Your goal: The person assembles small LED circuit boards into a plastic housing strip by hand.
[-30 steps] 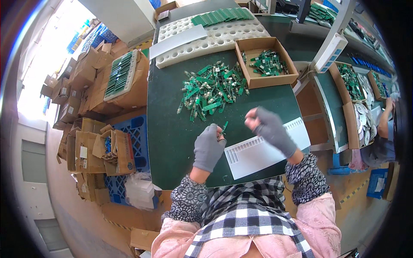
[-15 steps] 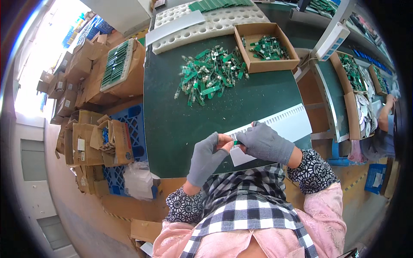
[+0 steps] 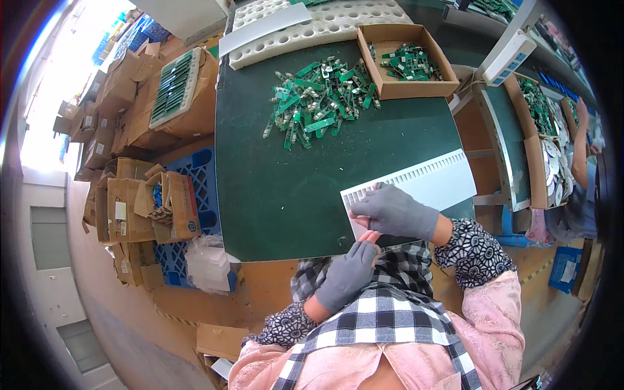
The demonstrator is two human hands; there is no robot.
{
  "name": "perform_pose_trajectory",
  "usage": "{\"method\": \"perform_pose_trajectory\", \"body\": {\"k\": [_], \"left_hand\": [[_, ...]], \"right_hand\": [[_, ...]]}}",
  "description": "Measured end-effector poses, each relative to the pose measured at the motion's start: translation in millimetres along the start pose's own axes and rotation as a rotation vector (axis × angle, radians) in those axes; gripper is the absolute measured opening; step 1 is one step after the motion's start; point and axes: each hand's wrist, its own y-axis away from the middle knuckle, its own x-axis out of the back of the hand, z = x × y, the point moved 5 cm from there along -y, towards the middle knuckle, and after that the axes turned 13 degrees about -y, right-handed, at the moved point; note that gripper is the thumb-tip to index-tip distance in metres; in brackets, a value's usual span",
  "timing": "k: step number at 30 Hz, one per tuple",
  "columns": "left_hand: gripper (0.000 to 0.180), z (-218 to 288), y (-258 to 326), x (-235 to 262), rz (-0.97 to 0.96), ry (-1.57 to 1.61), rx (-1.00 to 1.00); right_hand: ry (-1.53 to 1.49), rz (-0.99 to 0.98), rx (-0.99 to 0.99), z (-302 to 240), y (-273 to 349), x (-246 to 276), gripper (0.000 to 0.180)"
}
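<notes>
In a grey fingerless glove, my right hand point(image 3: 398, 212) is closed over the left end of a white panel point(image 3: 434, 185) with a row of slots along its far edge. What its curled fingers hold, if anything, is hidden. My left hand point(image 3: 351, 273), gloved alike, is at the table's near edge, just below the right one. Its bare fingertips are pressed together close to the right fingers, and nothing nameable shows in them. Farther up the table lies a loose heap of small green circuit boards point(image 3: 318, 97) with metal connectors.
Behind the heap stand a cardboard tray point(image 3: 416, 89) of more boards and a white foam block point(image 3: 325, 31) with round holes. Cartons point(image 3: 133, 211) and a blue pallet point(image 3: 207, 188) are left of the dark green table point(image 3: 279, 208). A co-worker's arm point(image 3: 580, 146) shows at far right.
My left hand has dropped toward me and turned beneath the right one. The small green board that showed between my fingers is out of sight. The view has shifted slightly.
</notes>
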Motion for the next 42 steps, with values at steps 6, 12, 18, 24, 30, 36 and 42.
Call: {"method": "perform_pose_trajectory", "body": {"k": [6, 12, 18, 24, 30, 36, 42], "left_hand": [[0.016, -2, 3, -5, -0.003, -0.106, 0.043], [0.016, -5, 6, -12, -0.048, -0.113, 0.084], [0.018, -4, 4, -10, -0.061, -0.133, 0.103], [0.009, -30, -12, 12, -0.039, 0.347, 0.244], [0.014, -74, -20, 17, 0.155, 1.200, 0.767], [0.015, -71, -21, 6, 0.185, 1.258, 0.785], [0.015, -68, -19, 4, 0.272, 1.240, 0.768]], "right_hand": [[0.387, -0.172, 0.027, 7, -14, -24, 0.012], [0.473, -0.297, 0.015, -3, -30, -28, 0.014], [0.245, -0.410, -0.101, -11, -25, -25, 0.014], [-0.715, 0.331, -0.343, 3, 14, 39, 0.016], [-1.000, 0.617, -0.458, 2, 41, 10, 0.016], [-0.614, 0.691, -0.509, 8, 42, -22, 0.014], [-0.500, 0.750, -0.484, -2, 34, -27, 0.012]]}}
